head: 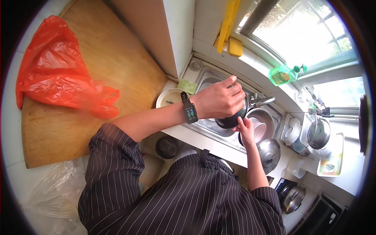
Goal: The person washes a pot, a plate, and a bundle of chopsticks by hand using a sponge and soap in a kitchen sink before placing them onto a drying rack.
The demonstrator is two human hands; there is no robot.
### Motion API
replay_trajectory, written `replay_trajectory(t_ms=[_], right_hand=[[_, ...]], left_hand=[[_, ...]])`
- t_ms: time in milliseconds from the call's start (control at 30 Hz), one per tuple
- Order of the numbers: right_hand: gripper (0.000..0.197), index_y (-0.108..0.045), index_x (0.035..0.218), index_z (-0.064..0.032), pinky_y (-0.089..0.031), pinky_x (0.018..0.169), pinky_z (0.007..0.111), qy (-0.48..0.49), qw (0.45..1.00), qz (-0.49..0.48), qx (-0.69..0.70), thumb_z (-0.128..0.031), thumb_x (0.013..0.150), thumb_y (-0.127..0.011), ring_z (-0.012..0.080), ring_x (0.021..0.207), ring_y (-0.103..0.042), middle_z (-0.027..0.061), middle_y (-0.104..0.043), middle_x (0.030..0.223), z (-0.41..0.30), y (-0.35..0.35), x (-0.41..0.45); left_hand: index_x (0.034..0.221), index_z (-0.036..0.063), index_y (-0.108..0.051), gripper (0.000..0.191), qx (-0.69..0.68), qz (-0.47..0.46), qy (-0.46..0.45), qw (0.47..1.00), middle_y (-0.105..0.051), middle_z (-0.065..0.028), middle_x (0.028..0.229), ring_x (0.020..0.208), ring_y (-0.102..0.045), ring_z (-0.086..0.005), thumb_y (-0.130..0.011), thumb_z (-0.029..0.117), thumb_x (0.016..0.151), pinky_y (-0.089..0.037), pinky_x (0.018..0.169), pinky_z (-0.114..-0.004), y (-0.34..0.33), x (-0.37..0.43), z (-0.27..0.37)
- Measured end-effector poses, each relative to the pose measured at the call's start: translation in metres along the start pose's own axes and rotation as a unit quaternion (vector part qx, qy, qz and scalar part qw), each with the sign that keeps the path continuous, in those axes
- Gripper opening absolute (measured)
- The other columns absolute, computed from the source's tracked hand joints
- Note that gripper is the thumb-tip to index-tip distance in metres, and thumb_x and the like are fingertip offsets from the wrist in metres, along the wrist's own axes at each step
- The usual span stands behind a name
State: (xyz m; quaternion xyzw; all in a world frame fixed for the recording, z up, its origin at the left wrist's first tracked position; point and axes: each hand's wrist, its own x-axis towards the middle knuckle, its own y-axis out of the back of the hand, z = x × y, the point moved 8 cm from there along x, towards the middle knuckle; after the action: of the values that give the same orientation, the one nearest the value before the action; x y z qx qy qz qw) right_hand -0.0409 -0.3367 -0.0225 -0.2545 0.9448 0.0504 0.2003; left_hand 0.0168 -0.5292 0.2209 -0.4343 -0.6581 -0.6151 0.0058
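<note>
A dark, glossy round vessel (pixel 230 122), which looks like a pot or bowl, is tilted over the stainless steel sink (pixel 205 125). My right hand (pixel 245 129) pinches its near edge between thumb and fingers. Across its top lies my left hand (pixel 218 98), knuckles up, with a smartwatch on the wrist. The left fingertips are hidden, so I cannot tell whether they grip the vessel or only touch it. Just beyond stands the chrome faucet (pixel 261 101). In the right basin, a pink perforated basket (pixel 259 130) sits in a metal basin (pixel 268 119).
A metal lid (pixel 268 155) leans beside the sink's right end. Left of the sink are a bowl (pixel 169 97) and a green sponge (pixel 187 86). A green soap bottle (pixel 283 75) stands on the sill. A red plastic bag (pixel 63 73) lies on the wooden board (pixel 123 61). A dish rack (pixel 312 147) stands right.
</note>
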Motion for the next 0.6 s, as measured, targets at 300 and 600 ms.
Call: replay_trajectory(t_ms=[300,600], right_hand=[[0.029,-0.066,0.100,0.0001,-0.053,0.061,0.035,0.028,0.952,0.007,-0.303,-0.028,0.097,-0.063,0.0165,0.066,-0.070,0.0125,-0.068,0.073,-0.030,0.043,-0.030],[0.017,-0.050,0.094,-0.0046,-0.052,0.057,0.028,0.269,0.955,0.113,0.054,-0.015,0.099,-0.062,0.0144,0.061,-0.067,0.0011,-0.057,0.070,-0.177,0.251,-0.127]], left_hand=[[0.098,0.0056,-0.069,0.026,-0.266,-0.072,0.184,0.943,-0.068,-0.0118,0.103,0.099,-0.063,-0.0311,-0.074,0.028,0.086,-0.049,0.090,-0.042,-0.010,0.014,-0.008],[0.092,-0.0008,-0.067,0.012,-0.304,-0.154,0.390,0.855,-0.067,-0.0149,0.087,0.082,-0.067,-0.0296,-0.068,0.011,0.090,-0.053,0.075,-0.037,-0.088,-0.078,0.061]])
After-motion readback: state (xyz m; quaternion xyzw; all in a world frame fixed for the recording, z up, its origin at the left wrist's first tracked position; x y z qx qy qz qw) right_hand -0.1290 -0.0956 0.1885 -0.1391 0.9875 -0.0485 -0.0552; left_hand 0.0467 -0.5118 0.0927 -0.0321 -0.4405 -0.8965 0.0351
